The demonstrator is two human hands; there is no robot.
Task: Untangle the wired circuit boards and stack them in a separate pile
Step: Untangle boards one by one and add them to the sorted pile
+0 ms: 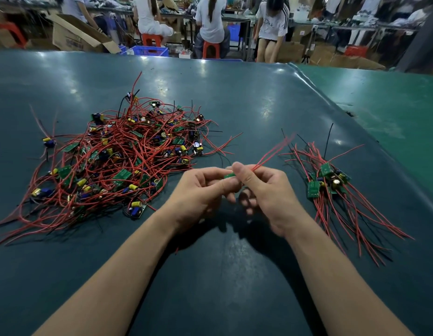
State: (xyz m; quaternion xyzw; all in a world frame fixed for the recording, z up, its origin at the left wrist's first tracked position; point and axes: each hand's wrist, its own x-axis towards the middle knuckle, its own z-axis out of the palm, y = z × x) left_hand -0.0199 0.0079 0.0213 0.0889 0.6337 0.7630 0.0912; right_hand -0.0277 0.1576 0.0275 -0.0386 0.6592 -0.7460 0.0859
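A big tangled heap of small green circuit boards with red and black wires [118,161] lies on the dark table to the left. A smaller sorted pile of boards [328,181] lies to the right, its wires trailing toward me. Between them, just above the table, my left hand [201,190] and my right hand [266,187] together hold one green board [229,176]. My right thumb and fingers pinch its red wires [273,151], which stick up and to the right. Most of the board is hidden by my fingers.
The dark green table [234,98] meets a lighter green table [392,100] at the right. Beyond the far edge, people sit on red stools [210,49] beside cardboard boxes [75,35] and a blue crate [151,50].
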